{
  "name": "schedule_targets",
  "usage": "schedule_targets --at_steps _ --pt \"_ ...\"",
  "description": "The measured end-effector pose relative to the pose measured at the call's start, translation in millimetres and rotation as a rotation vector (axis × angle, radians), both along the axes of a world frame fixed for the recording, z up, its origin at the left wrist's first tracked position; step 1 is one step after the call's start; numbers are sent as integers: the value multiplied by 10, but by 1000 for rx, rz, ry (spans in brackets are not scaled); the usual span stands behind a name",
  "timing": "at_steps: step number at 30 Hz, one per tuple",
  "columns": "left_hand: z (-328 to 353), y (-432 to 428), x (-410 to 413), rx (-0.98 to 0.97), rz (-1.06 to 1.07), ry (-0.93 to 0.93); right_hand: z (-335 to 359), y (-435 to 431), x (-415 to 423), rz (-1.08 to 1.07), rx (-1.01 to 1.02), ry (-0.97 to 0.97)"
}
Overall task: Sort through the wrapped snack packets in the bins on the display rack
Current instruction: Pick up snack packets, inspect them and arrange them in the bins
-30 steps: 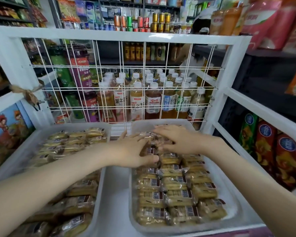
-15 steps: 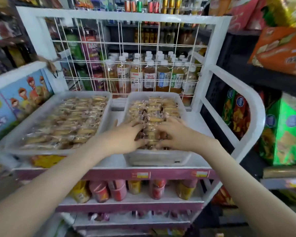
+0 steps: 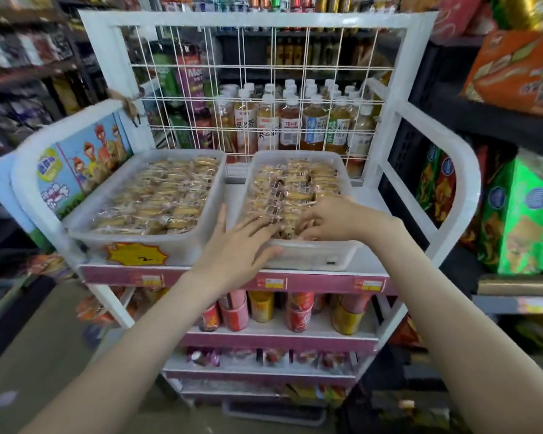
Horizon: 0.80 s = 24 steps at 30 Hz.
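Two clear plastic bins sit side by side on the top shelf of a white display rack [image 3: 452, 158]. The left bin [image 3: 176, 245] and the right bin [image 3: 320, 260] are each packed with several wrapped golden snack packets [image 3: 292, 189]. My left hand [image 3: 239, 245] lies with straight fingers over the right bin's near left corner, fingertips on the front packets. My right hand [image 3: 336, 219] has its fingers curled down onto packets at the bin's near edge; whether it pinches one I cannot tell.
A white wire grid [image 3: 264, 89] backs the rack, with bottled drinks [image 3: 290, 126] behind it. Cans [image 3: 298, 311] fill the shelf below, more packets lower down. A yellow price tag [image 3: 135, 253] sticks on the left bin. Snack bags [image 3: 514, 214] crowd the right shelves.
The view has pulled back and down, showing the whole rack. Both hands slid from the far end of the right bin to its near edge.
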<state>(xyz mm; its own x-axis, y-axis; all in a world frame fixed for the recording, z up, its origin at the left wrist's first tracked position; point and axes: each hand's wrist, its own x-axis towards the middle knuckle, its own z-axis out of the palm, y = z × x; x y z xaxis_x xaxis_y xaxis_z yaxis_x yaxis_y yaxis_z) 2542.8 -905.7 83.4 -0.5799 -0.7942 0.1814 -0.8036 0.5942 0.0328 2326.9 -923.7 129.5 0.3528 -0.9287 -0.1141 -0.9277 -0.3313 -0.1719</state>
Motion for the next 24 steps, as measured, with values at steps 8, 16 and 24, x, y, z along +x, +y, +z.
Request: schedule_targets --at_steps 8,16,24 --pt "65 -8 -16 107 21 26 -17 52 85 -19 -102 26" --pt "-84 -40 -28 -5 -71 157 -112 234 116 -26 -323 -23" --pt "-117 -48 -5 -48 -74 129 -120 311 145 5 -408 -30"
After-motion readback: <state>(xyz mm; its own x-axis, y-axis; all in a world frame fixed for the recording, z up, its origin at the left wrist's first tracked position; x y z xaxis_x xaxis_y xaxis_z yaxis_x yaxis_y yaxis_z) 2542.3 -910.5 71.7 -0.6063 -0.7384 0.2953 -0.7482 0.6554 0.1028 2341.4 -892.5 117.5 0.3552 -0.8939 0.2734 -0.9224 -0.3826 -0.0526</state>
